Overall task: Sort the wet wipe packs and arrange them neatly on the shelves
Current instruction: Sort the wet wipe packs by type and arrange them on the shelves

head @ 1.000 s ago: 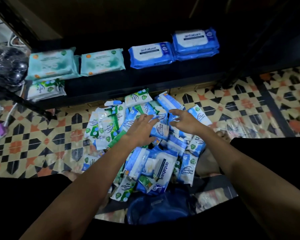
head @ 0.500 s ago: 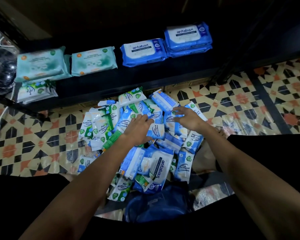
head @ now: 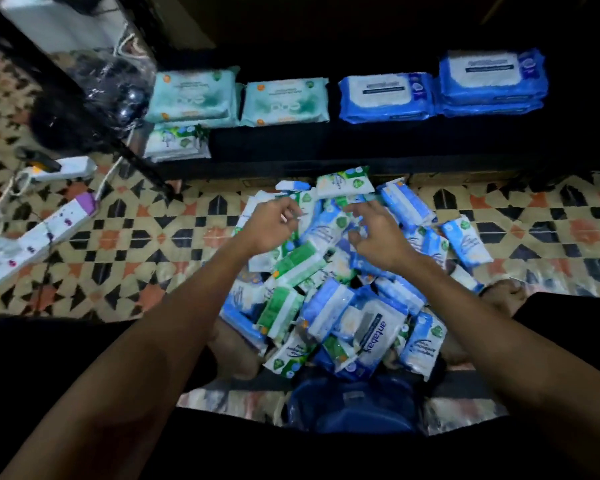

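1. Since a moment ago, both hands have lifted off the heap and slid toward its far side. The left hand (head: pixel 270 226) and right hand (head: pixel 374 233) now hover with loosely curled fingers, holding nothing that I can see.
2. The pile of wet wipe packs (head: pixel 340 289) lies on the patterned floor (head: pixel 146 237), just in front of the shelf (head: pixel 326 147).
3. On the shelf, two teal packs (head: pixel 236 98) sit by the left end, a small white pack (head: pixel 177 142) in front of them, and blue packs (head: pixel 440 88) toward the right, one lot stacked.
4. I think the step is picking which small pack to take next.
5. The next move needs a pinch on one pack, then a lift over the front edge of the shelf.
6. There is open room along the front of the shelf, right of the small white pack.
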